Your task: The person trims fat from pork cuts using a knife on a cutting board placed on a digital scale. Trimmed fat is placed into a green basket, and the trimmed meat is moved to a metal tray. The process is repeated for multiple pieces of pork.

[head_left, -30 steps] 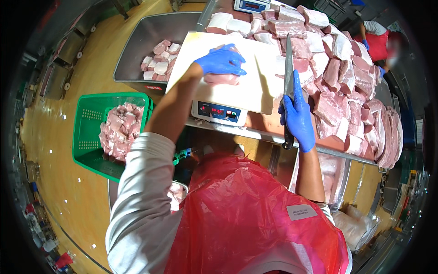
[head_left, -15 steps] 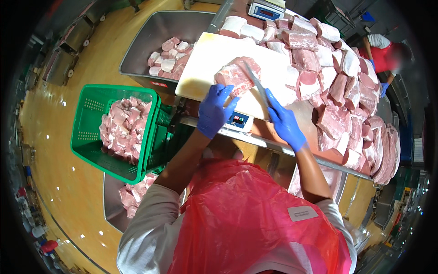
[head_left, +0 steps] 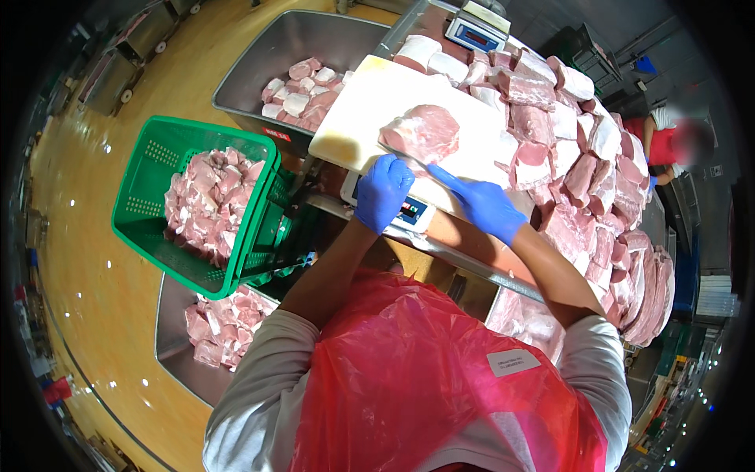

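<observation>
A piece of raw pork lies on the white cutting board in front of me. My right hand, in a blue glove, is wrapped round a knife. Its blade points left along the near edge of the pork, close to my left hand. At that same edge my left hand, also gloved in blue, is closed with the fingers curled. Whatever its fingertips pinch is hidden. A scale with a lit display shows under the board's near side.
Pork pieces are heaped on the table to the right. A steel tub stands beyond the board, a green crate at left, and another steel tub below it, all holding meat. One scale sits at the far end. A co-worker is at far right.
The knife has swung from the top of the pork to its near edge, its tip now pointing left. My left hand has come off the pork's upper side and curled closed. The view has shifted slightly.
</observation>
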{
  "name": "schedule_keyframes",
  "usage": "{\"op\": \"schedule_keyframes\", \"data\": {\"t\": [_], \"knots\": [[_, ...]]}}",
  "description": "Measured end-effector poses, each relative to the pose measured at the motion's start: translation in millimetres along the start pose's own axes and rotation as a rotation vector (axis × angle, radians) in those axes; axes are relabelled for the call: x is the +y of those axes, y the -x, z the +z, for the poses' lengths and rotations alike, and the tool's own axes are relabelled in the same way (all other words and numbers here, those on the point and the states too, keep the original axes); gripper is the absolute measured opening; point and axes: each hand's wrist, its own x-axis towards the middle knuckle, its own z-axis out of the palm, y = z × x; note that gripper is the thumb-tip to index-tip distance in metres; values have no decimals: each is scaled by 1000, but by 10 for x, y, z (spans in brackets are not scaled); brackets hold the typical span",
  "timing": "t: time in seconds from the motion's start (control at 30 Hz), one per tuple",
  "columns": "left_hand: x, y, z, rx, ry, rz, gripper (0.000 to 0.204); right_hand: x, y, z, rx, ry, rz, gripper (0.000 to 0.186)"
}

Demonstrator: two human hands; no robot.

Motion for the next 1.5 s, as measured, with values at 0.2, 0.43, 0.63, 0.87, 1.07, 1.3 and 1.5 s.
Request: {"op": "schedule_keyframes", "data": {"t": [0.2,0.43,0.63,0.87,1.07,1.3,1.5], "knots": [[-120,222,-181,60,-79,-197,15,502,881,-146,-75,54,137,74],[553,24,102,-466,-137,-187,23,366,377,36,306,-163,103,60],[195,232,140,-201,97,-137,11,460,401,-111,66,66,-12,67],[270,403,100,-204,191,-149,15,217,-141,-91,-48,191,-93,79],[-166,542,-54,4,353,-388,14,-115,-616,6,1,-49,6,66],[-1789,446,-2440,56,-845,-343,20,330,200,-131,297,-328,160,56],[-1098,-216,-1965,219,-308,-423,19,634,507,129,441,-330,294,60]]}}
